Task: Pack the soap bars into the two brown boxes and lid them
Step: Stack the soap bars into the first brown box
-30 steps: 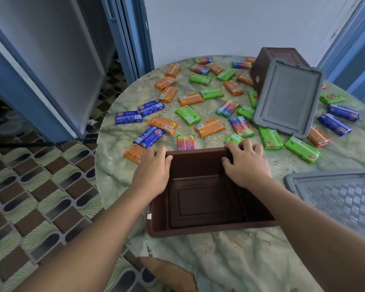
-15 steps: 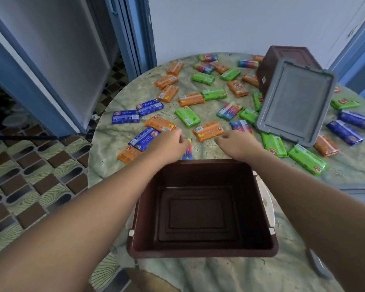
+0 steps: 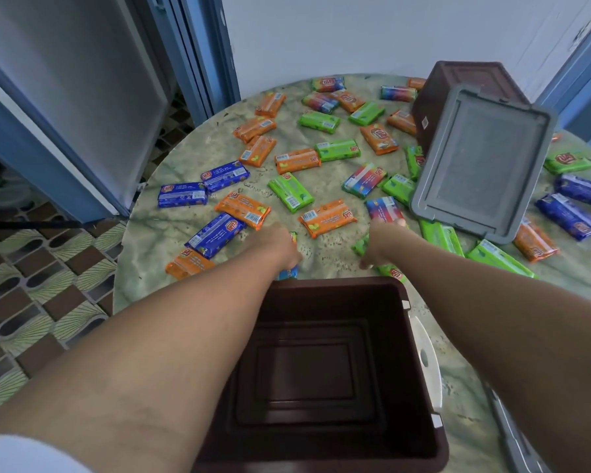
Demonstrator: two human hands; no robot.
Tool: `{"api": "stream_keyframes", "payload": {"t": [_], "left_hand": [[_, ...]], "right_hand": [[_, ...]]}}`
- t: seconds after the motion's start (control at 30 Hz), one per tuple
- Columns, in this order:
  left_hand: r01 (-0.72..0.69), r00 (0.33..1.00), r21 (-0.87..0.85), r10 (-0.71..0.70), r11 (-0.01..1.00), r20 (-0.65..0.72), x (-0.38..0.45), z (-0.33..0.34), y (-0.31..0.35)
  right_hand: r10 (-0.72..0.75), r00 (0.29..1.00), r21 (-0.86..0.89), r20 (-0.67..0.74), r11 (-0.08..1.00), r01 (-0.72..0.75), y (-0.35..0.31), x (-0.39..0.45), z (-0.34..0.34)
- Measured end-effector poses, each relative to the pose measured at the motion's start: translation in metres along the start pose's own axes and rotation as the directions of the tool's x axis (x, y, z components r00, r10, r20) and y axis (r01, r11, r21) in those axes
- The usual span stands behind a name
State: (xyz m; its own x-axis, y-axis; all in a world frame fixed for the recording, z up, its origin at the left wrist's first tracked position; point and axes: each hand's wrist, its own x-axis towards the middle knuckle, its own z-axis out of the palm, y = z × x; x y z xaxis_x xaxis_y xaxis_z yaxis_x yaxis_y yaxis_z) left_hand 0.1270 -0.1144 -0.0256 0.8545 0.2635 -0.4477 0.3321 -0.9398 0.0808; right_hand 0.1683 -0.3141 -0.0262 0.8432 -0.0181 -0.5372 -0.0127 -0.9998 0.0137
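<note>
- The left hand point(image 3: 280, 245) reaches past the far rim of the near box and lies on a rainbow-striped wrapped soap bar point(image 3: 289, 272), whose ends show beyond and below the hand. The fingers are hidden under the hand, so I cannot tell whether they grip the bar.
- The right hand point(image 3: 379, 242) reaches out beside it, over a green wrapped soap bar point(image 3: 391, 271) that shows on both sides of the wrist. Its fingers point down at the bar, but whether they close on it cannot be told.
- The open dark brown plastic box point(image 3: 321, 370) stands at the near edge of the round marbled green surface point(image 3: 157, 233), between the two forearms; nothing lies inside it.
- A second dark brown plastic box point(image 3: 464, 80) stands at the far right of the surface, with a grey rectangular plastic lid point(image 3: 481, 162) leaning tilted against its front.
- The edge of another grey lid point(image 3: 516, 438) shows at the lower right, beside the near box.
- Many wrapped soap bars lie scattered flat across the surface beyond the hands: an orange bar point(image 3: 327, 218) just between the two hands, a blue bar point(image 3: 215, 235) left of the left hand, a striped bar point(image 3: 384, 209) just beyond the right hand, and blue bars point(image 3: 568, 216) at the far right.
- A patterned tile floor point(image 3: 31, 285) lies left of the surface.
</note>
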Motion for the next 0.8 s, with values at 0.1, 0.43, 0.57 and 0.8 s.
{"api": "stream_keyframes", "payload": {"t": [0.1,0.43,0.57,0.8], "left_hand": [[0.054,0.999,-0.052,-0.054,0.997,0.004,0.008,0.013,0.000],[0.064,0.998,-0.242,-0.068,0.968,-0.010,0.016,0.020,-0.003],[0.008,0.999,-0.313,-0.021,0.950,-0.039,0.006,-0.002,-0.008],[-0.213,0.936,-0.441,0.053,0.872,-0.347,-0.055,-0.040,-0.037]], "right_hand": [[0.016,0.999,-0.045,-0.037,0.999,-0.017,0.004,0.005,0.010],[-0.055,0.995,0.011,-0.081,0.998,0.056,-0.007,-0.001,0.017],[-0.118,0.956,0.124,-0.269,0.980,0.156,-0.021,-0.016,0.004],[-0.124,0.818,0.273,-0.561,0.906,0.324,-0.036,-0.082,-0.017]]}}
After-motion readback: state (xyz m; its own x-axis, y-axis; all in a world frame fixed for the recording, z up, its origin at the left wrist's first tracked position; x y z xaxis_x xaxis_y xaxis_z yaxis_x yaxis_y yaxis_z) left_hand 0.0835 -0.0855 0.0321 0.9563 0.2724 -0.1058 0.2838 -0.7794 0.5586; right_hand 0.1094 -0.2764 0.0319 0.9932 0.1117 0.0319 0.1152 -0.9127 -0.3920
